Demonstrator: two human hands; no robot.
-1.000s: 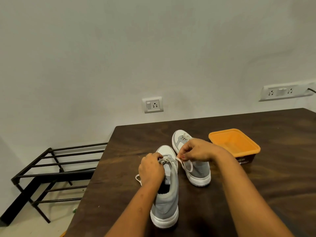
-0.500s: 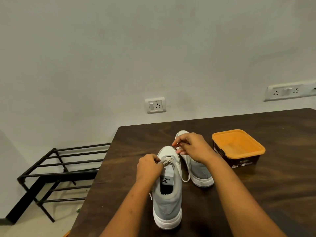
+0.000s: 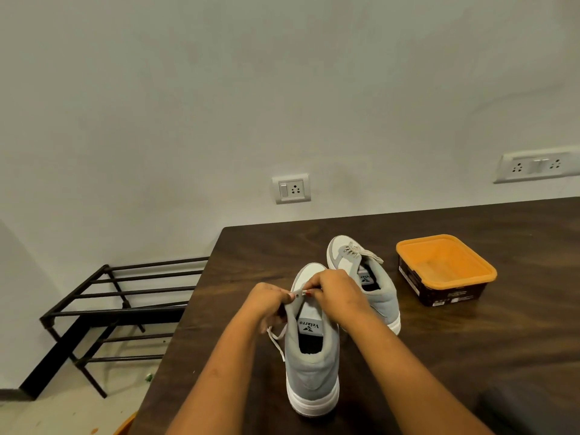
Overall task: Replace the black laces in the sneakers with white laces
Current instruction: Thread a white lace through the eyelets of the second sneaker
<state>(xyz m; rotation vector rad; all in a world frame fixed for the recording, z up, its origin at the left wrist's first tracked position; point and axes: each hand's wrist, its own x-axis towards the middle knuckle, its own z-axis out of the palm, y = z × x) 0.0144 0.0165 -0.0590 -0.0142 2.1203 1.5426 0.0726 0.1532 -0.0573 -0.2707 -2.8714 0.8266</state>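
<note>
**Both hands now meet at the top of the near sneaker**

At the far left, on the floor beside the table [image 3: 470, 356], I see a black rack [image 3: 119, 309]; it has no part in the job.

My left hand [image 3: 270, 301] has its fingers curled and pinches the white lace [image 3: 276, 343] at the top eyelets. One loose end of the lace hangs down on the left side of the near sneaker [image 3: 312, 372]. This sneaker stands close to the left edge of the table, heel toward me.

The change is in my right hand [image 3: 339, 296]. A second ago it held a loop of lace out to the right, over the far sneaker [image 3: 340, 255]. Now it has come back, and its curled fingers pinch the lace just beside the left fingertips, above the tongue. A short piece of lace is stretched between the two hands.

I think the slack was pulled through, and the hands are now at the last crossing or the knot. I cannot tell which.

The far sneaker, behind and to the right, is uncovered now and already shows a light lace. No black lace is in view, so I judge the task nearly finished.

At the right stands an orange box [image 3: 445, 268], apart from both sneakers.
</note>
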